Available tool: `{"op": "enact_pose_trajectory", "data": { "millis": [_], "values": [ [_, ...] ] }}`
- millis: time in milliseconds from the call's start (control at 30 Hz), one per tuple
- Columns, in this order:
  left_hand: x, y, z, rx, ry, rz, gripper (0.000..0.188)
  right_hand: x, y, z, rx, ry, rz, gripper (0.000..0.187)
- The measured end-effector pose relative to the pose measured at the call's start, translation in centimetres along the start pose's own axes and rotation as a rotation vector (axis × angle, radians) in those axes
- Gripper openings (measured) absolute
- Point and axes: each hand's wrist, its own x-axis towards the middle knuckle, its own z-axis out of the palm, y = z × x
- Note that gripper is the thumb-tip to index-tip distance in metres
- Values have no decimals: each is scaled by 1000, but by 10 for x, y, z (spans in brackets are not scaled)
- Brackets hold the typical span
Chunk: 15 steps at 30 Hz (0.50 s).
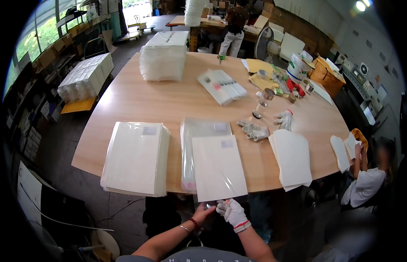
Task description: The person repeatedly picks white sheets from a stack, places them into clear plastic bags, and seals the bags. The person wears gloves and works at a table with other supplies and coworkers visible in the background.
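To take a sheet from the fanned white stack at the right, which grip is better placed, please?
Probably the right grip: it is nearer the fanned white stack, while the left grip sits farther from it, beyond the right one.

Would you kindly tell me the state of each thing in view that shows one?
Left hand: bare, grip unclear
Right hand: gloved, grip unclear
Front clear sleeve: filled, flat
Clear sleeves behind: flat, partly covered
Left stack: piled
White sheets: fanned
Table gloves: unworn
Ceiling light: lit
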Motion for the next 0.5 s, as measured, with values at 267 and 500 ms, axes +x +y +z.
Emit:
{"op": "enact_pose_trajectory", "data": {
  "millis": [267, 500],
  "values": [
    [-29, 30, -42, 98, -18, -65, 37, -14, 21, 33, -1315, -23, -643, 9],
    [-25, 23, -40, -121, 166, -118, 33, 11, 53, 67, -1774, -221, -873, 11]
  ]
}}
